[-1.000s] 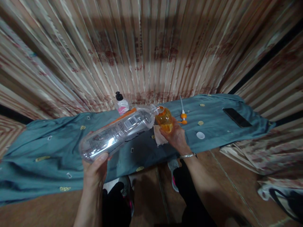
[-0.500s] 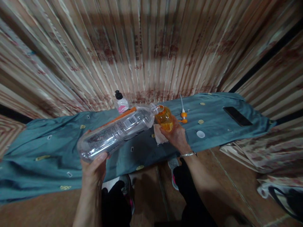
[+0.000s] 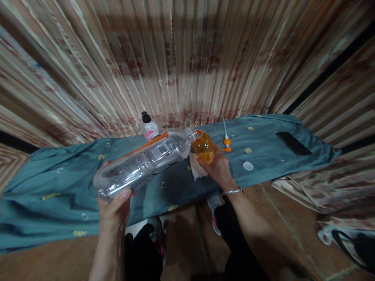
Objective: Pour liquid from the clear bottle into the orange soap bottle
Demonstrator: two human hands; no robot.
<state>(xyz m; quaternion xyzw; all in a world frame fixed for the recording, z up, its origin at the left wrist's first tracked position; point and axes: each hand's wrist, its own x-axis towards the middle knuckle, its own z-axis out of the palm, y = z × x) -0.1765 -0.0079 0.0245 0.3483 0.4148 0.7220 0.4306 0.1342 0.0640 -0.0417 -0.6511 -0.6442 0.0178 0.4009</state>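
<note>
My left hand is closed around the lower end of a large clear plastic bottle, which is tilted with its mouth toward the right. In my right hand is a small orange see-through bottle, its open neck up against the large bottle's mouth. Whether liquid flows between them I cannot make out. An orange pump head with a thin tube lies just beyond my right hand. Below the orange bottle, a pale cloth or tissue lies on the blue-green cloth.
Behind the large bottle stands a clear bottle with a black pump top. A white round cap and a black phone lie on the right. A striped curtain hangs right behind the covered surface.
The base of the large bottle and my left hand have shifted very slightly to the left. The two bottles keep mouth to mouth.
</note>
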